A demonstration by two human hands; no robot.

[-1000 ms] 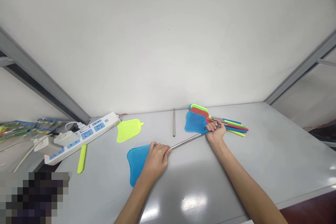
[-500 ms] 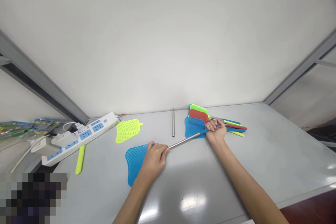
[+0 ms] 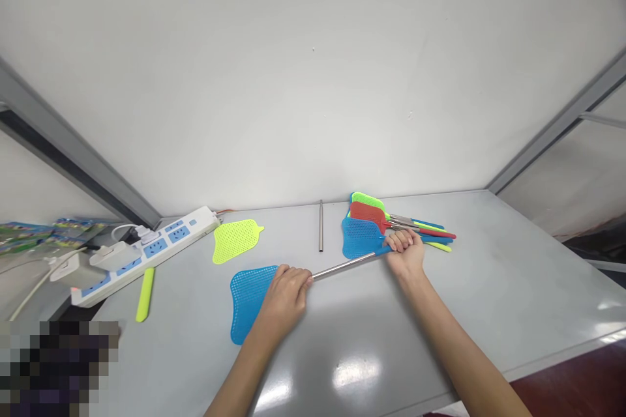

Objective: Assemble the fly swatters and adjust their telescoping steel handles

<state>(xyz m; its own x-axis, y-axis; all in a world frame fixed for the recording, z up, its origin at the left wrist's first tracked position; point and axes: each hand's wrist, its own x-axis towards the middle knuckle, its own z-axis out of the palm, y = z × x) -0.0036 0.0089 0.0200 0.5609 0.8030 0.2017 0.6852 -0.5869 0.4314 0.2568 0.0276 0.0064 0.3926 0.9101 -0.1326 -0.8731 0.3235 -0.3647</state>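
Note:
Both of my hands are on one blue fly swatter (image 3: 250, 300). My left hand (image 3: 287, 293) is closed around its neck, where the blue mesh head meets the metal rod, and hides that joint. My right hand (image 3: 405, 254) grips the blue handle at the other end, fingers wrapped round it. Between them the silver rod slants up to the right. Just behind my right hand lies a pile of fly swatters with blue (image 3: 362, 238), red (image 3: 368, 213) and green (image 3: 366, 199) heads. Their handles point right.
A loose yellow-green swatter head (image 3: 237, 241) lies at the back left. A metal tube (image 3: 321, 227) stands out near the wall, and a yellow-green handle (image 3: 145, 294) rests beside a white power strip (image 3: 195, 228). Plastic packaging (image 3: 73, 234) lies at far left.
My right hand has shifted its grip, its fingers now wrapped more fully over the blue handle. The left hand stays at the swatter's neck. The whole view has shifted slightly.

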